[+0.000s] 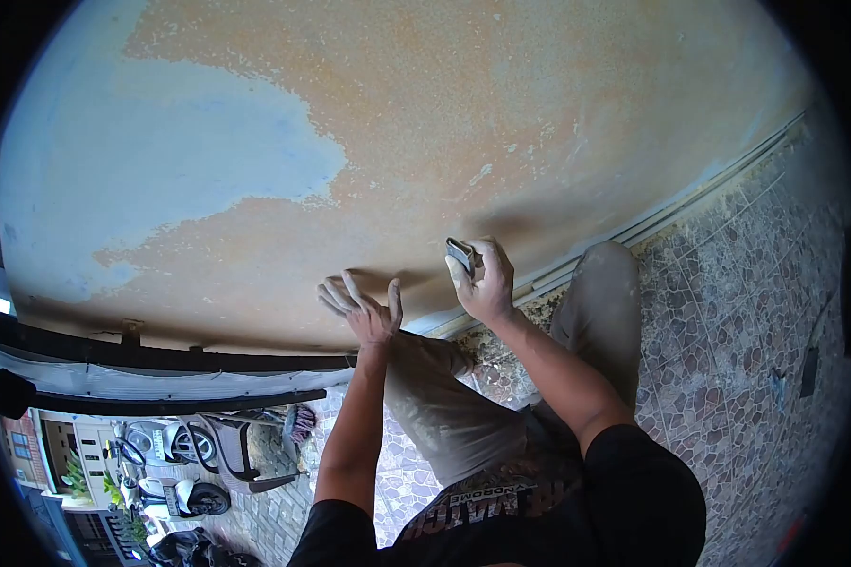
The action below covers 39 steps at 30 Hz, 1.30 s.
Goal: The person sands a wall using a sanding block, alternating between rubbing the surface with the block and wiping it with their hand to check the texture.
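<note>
In front of me is a wall [425,123] with worn orange-tan paint and a large pale bluish-white patch on the left. My left hand [364,317] has its fingers spread against the lower wall, with whitish dust on the fingertips. To its right, my right hand [490,283] is closed around a small folded piece of sandpaper [460,253], dark with a pale edge, pinched between thumb and fingers. That hand is close to the wall and casts a shadow on it. Dust coats its thumb and fingers too.
My dusty trousered knees [605,274] are bent near the wall's foot, where a pale ledge [690,194] runs. Stone-patterned tile floor [709,340] spreads right. A dark rail [189,352] lies to the left; beyond it are a chair [236,454] and parked motorbikes [184,496].
</note>
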Tool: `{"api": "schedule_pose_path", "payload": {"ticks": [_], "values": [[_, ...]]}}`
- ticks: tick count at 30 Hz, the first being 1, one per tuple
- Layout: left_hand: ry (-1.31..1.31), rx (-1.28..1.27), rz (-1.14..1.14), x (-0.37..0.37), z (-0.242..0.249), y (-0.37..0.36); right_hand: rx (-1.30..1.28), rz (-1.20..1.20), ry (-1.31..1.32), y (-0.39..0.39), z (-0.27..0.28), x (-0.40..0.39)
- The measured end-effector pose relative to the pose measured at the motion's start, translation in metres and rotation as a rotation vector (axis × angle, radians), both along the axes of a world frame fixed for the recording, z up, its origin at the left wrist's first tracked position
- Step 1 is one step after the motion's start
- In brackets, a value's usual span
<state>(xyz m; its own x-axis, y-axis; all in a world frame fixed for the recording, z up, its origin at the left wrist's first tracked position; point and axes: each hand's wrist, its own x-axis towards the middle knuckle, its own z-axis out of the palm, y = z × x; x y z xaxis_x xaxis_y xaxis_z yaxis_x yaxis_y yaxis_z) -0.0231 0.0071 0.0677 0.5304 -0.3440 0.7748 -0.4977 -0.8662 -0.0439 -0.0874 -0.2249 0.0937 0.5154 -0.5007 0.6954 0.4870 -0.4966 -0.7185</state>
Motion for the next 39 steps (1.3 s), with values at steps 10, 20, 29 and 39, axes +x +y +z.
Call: {"api": "schedule_pose_path", "payload": {"ticks": [10, 20, 29, 39], "values": [[0.055, 0.082, 0.135, 0.015, -0.053, 0.004, -0.159, -0.358, -0.133, 0.037, -0.011, 0.057], [-0.004, 0.076, 0.095, 0.013, -0.045, -0.005, -0.152, -0.399, -0.106, 0.046, 0.024, 0.056], [-0.040, 0.021, 0.078, 0.020, -0.055, -0.010, -0.316, -0.433, 0.027, 0.042, -0.053, 0.052], [-0.013, 0.014, 0.097, 0.014, -0.052, -0.011, -0.409, -0.411, 0.053, 0.047, -0.056, 0.045]]}}
